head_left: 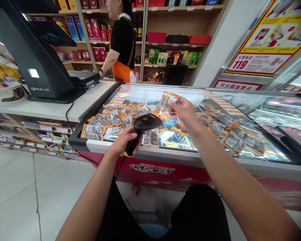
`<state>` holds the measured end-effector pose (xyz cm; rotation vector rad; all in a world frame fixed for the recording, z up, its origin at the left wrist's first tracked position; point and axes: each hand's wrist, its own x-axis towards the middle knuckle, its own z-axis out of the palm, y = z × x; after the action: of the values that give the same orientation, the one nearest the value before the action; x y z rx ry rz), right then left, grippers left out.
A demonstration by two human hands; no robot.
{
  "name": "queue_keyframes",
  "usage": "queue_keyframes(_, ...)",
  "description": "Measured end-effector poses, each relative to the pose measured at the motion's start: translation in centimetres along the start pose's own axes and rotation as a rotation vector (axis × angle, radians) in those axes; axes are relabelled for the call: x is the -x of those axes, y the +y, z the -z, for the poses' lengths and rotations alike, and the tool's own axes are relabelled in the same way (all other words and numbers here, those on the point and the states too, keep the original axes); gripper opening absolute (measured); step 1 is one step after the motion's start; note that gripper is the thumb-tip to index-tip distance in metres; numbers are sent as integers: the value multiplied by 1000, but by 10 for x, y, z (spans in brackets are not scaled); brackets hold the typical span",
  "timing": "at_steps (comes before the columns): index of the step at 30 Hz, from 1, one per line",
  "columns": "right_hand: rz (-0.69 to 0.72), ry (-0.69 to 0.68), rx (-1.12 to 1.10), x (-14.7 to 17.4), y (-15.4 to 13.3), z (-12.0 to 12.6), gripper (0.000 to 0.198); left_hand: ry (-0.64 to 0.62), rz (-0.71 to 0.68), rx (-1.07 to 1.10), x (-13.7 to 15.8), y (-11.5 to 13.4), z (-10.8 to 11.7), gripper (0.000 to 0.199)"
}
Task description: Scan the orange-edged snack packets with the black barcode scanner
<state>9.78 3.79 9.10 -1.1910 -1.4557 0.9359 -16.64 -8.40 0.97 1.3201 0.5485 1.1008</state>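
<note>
My left hand (126, 140) is wrapped round the handle of a black barcode scanner (146, 122), whose head points right over the freezer's front edge. Between the fingertips of my right hand (184, 112) is a small snack packet (167, 100) with an orange top edge, held up in front of the scanner. Many similar packets (112, 117) lie spread over the glass lid to the left, and more packets (232, 137) are heaped on the right. A cable hangs from the bottom of the scanner's handle.
A red-fronted chest freezer (150, 170) stands before my knees. To the left, a checkout terminal (42, 57) is on a white counter (72, 112). Behind it, a person in an orange apron (121, 70) stands by stocked shelves. One packet (135, 190) lies on the floor.
</note>
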Motion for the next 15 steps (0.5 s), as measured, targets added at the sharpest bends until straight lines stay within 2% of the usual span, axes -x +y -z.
queue_keyframes(8, 28, -43, -38, 1, 7, -8, 42, 4, -25, 7, -2, 1, -1, 55)
queue_keyframes(10, 44, -62, 15, -2, 11, -12, 43, 26, -47, 16, -2, 2, -1, 55)
queue_keyframes(12, 100, -85, 190, -5, 14, -18, 43, 44, -64, 24, -2, 3, -2, 55)
queue_keyframes(15, 175, -101, 595, -7, 18, -29, 41, 54, -61, 19, -2, 4, -3, 56)
